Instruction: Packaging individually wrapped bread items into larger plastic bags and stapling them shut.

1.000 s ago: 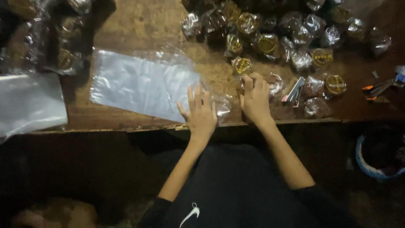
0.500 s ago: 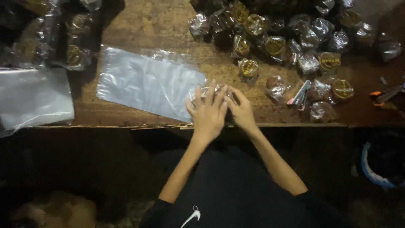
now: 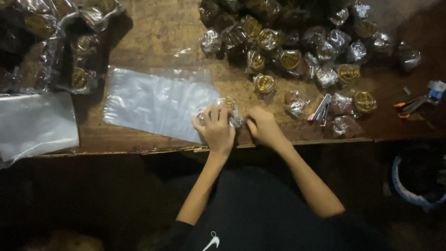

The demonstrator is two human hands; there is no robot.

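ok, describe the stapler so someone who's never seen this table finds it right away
Start at the wooden table and the heap of small clear-wrapped packets on its right half. At the heap's near edge, just right of the right hand, lies the stapler. It is the only slim metal bar with a pink end among round, crinkly packets.

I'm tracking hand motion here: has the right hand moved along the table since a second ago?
Yes. The right hand has slid left, away from the stapler and toward the left hand on the small wrapped packet.
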